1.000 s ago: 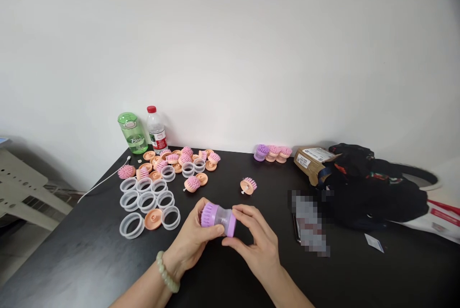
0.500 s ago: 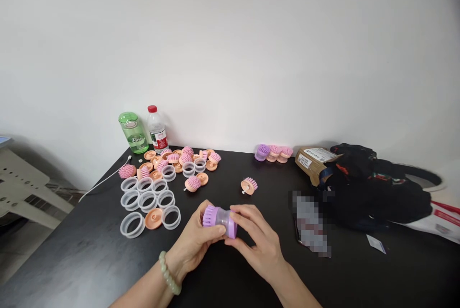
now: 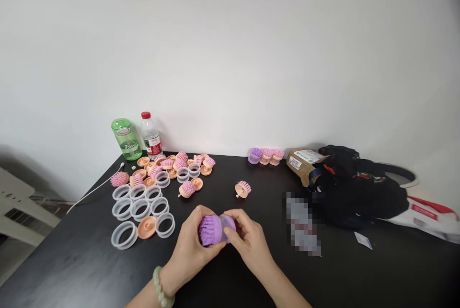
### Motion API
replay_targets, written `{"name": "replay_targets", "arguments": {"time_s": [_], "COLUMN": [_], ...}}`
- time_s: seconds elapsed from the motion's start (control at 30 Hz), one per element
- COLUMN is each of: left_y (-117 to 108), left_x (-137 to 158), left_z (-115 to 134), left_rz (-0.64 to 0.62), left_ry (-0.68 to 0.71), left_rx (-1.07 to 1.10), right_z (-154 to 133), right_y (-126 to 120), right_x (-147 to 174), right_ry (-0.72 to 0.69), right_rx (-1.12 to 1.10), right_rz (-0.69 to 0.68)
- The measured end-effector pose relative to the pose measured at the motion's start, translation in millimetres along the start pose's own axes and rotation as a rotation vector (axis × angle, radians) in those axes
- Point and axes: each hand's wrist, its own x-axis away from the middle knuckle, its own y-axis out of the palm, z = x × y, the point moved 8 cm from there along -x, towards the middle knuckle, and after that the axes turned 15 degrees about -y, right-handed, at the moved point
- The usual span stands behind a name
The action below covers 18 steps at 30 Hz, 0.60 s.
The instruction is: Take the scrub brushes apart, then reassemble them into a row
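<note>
Between both hands is a purple bristle brush (image 3: 211,230) with a translucent middle and a purple base, its bristles turned to the left and partly toward me. My left hand (image 3: 192,241) wraps around the bristled end, thumb along the underside. Fingers and thumb of my right hand (image 3: 247,237) grip the translucent and base end. A loose pink-bristled brush head (image 3: 243,188) on an orange disc lies just beyond the hands. Left of them are several clear plastic rings (image 3: 140,209) and an orange disc (image 3: 146,227).
More pink brush heads (image 3: 187,188) and orange discs crowd the black table's (image 3: 89,260) far left, near a green bottle (image 3: 126,141) and a red-capped bottle (image 3: 151,138). Three finished-looking brushes (image 3: 266,155) stand by the wall. To the right are a cardboard box (image 3: 300,166) and black bag (image 3: 362,193).
The purple brush has turned so its bristles face me more. My right hand has shifted its grip on the base end. The whole view has moved slightly.
</note>
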Motion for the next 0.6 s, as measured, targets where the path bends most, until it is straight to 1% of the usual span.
{"name": "replay_targets", "arguments": {"time_s": [0.03, 0.1, 0.17, 0.2, 0.27, 0.33, 0.37, 0.4, 0.43, 0.5, 0.53, 0.6], "left_y": [-2, -4, -3, -2, 1, 6, 8, 9, 10, 9, 8, 9], "left_x": [0, 1, 3, 3, 4, 7, 8, 10, 11, 14, 15, 15], "left_z": [2, 5, 3, 0, -6, -9, -10, -9, -8, -7, -7, -8], "left_rz": [0.034, 0.087, 0.112, 0.116, 0.104, 0.066, 0.046, 0.036, 0.041, 0.084, 0.112, 0.152], "left_ry": [0.036, 0.118, 0.186, 0.205, 0.217, 0.229, 0.240, 0.252, 0.265, 0.277, 0.278, 0.280], "left_rx": [-0.040, -0.100, -0.140, -0.147, -0.137, -0.093, -0.057, -0.017, 0.023, 0.070, 0.072, 0.052], "right_z": [-2, -14, -27, -32, -37, -36, -32, -23, -9, 26, 44, 78], "right_y": [-1, 1, 6, 9, 11, 8, 3, -6, -18, -48, -61, -82], "right_x": [-2, -8, -11, -11, -11, -12, -14, -16, -19, -25, -30, -42], "right_ry": [-0.023, -0.137, -0.251, -0.282, -0.307, -0.324, -0.315, -0.269, -0.193, 0.024, 0.103, 0.194], "right_rx": [0.028, 0.090, 0.125, 0.127, 0.120, 0.125, 0.142, 0.179, 0.235, 0.376, 0.426, 0.492], "right_rz": [-0.036, -0.145, -0.263, -0.305, -0.322, -0.266, -0.214, -0.142, -0.056, 0.113, 0.159, 0.187]}}
